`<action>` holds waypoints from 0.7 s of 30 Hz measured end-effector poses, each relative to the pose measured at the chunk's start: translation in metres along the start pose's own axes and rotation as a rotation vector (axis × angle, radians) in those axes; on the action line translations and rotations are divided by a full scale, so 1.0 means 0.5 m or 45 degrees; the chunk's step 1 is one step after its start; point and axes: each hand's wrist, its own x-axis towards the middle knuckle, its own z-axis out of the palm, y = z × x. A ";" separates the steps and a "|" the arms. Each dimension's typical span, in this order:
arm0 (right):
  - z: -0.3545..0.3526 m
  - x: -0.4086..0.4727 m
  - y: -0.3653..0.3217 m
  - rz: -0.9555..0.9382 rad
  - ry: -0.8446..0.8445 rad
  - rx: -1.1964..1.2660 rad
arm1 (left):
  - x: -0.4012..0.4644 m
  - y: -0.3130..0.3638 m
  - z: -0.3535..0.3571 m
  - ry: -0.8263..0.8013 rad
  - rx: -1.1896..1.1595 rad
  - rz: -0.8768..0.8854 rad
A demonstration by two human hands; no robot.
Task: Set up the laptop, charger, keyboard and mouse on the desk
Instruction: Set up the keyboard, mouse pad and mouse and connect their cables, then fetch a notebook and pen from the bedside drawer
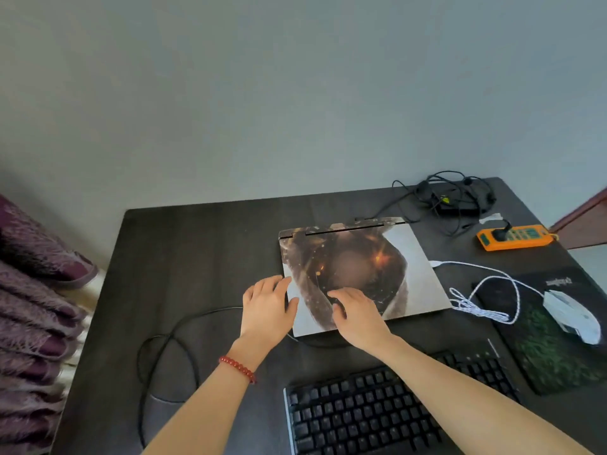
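Both your hands lie spread: left at the laptop's nine o'clock edge, right on its lid. Lifting carelessly could slide it onto the mouse cord at three o'clock.

Soft, even daylight, faint shadows, wide-angle bending at the edges — purple fabric at left smeared, slightly soft overall

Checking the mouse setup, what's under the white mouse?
The white mouse rests on a dark mouse pad, which lies on the desk. The pad under the mouse is hidden.
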 end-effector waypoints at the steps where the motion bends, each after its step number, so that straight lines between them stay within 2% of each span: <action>1: -0.018 -0.017 0.001 0.006 0.063 0.036 | -0.004 0.022 -0.009 0.023 -0.004 0.050; 4: -0.072 -0.098 0.022 0.109 0.252 0.113 | -0.011 0.106 -0.013 -0.010 -0.018 0.233; 9: -0.143 -0.287 0.101 0.434 0.397 0.177 | -0.055 0.275 0.030 -0.145 -0.015 0.488; 13: -0.210 -0.508 0.209 0.769 0.617 0.163 | -0.149 0.503 0.090 -0.264 -0.063 0.796; 21: -0.324 -1.011 0.408 1.228 1.092 0.270 | -0.431 0.979 0.205 -0.349 -0.134 1.381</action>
